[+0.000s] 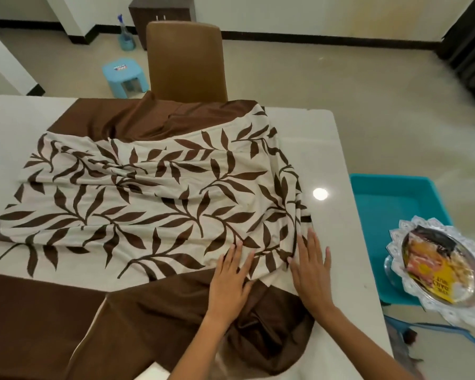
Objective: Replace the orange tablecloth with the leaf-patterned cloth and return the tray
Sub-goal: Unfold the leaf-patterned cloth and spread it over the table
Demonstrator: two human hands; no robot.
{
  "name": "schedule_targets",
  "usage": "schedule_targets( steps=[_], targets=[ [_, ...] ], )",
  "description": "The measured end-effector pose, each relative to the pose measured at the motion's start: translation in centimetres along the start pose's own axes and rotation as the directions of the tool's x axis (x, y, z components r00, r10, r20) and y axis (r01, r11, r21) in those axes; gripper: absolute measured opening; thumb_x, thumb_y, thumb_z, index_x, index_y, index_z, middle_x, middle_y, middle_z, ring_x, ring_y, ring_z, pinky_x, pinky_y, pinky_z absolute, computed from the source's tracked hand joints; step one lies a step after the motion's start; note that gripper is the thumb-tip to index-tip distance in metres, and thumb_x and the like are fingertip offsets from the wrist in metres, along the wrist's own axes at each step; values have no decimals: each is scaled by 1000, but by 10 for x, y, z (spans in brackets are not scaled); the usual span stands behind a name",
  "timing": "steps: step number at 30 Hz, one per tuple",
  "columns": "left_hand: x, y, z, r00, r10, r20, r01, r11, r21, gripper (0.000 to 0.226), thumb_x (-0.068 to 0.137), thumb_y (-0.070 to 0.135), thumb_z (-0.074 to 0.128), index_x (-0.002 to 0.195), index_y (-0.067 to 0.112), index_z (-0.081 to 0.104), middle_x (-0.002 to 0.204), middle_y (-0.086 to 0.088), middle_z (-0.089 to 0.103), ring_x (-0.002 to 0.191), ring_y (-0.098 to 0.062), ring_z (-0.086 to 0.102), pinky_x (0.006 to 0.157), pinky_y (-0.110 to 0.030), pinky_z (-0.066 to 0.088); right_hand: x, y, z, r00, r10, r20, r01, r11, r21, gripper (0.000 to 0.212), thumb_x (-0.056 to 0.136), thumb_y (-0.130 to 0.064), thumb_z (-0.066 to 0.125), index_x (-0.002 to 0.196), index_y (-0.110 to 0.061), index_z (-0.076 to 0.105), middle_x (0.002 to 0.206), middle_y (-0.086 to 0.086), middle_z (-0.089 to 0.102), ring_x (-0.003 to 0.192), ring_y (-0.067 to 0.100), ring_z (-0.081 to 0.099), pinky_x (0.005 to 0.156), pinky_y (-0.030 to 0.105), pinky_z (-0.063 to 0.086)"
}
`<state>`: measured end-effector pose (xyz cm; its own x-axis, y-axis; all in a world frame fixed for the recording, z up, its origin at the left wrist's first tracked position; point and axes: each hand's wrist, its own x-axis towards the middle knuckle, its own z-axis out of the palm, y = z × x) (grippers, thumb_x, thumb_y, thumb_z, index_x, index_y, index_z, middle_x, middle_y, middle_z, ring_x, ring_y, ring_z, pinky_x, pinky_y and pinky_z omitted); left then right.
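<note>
The leaf-patterned cloth (154, 204), cream with brown leaves and a brown border, lies rumpled across the white table (337, 165). My left hand (231, 278) lies flat on the cloth near its front right part, fingers straight. My right hand (311, 266) presses flat on the cloth's right edge, partly on the bare table. A silver tray (439, 267) with a lacy white rim, holding snack packets, sits to the right of the table on a teal bin (395, 198). No orange cloth is in view.
A brown chair (185, 58) stands at the table's far side. A small blue stool (125, 76) and a spray bottle (125, 34) are on the floor behind it, by a dark cabinet (161, 12). Dark curtains (469, 50) hang at the far right.
</note>
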<state>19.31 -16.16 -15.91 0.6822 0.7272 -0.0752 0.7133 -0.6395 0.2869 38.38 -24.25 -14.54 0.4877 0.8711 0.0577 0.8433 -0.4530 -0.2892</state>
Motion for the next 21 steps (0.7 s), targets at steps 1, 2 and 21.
schedule_targets(
  steps=[1,2,21],
  targets=[
    [-1,1,0,1000,-13,1,13,1000,3,62,91,37,35,151,29,22,157,-7,19,143,-23,21,116,-35,7,6,2,0,1000,-10,-22,10,1000,-8,51,100,-38,18,141,-12,33,148,15,35,137,26,32,109,51,24],
    [0,1,0,1000,-19,-3,19,1000,3,63,89,32,34,150,29,23,157,-7,21,143,-22,21,116,-35,7,11,4,-1,998,-54,-45,53,998,-23,45,101,-34,26,138,-11,37,144,14,41,133,26,40,108,50,27],
    [33,37,-56,947,-227,-229,-11,687,-727,60,92,58,38,147,35,28,158,14,12,145,-3,5,119,-39,13,47,-27,-16,874,-315,-369,391,908,151,32,74,-7,77,105,-9,68,94,4,70,85,19,65,80,35,51]
  ],
)
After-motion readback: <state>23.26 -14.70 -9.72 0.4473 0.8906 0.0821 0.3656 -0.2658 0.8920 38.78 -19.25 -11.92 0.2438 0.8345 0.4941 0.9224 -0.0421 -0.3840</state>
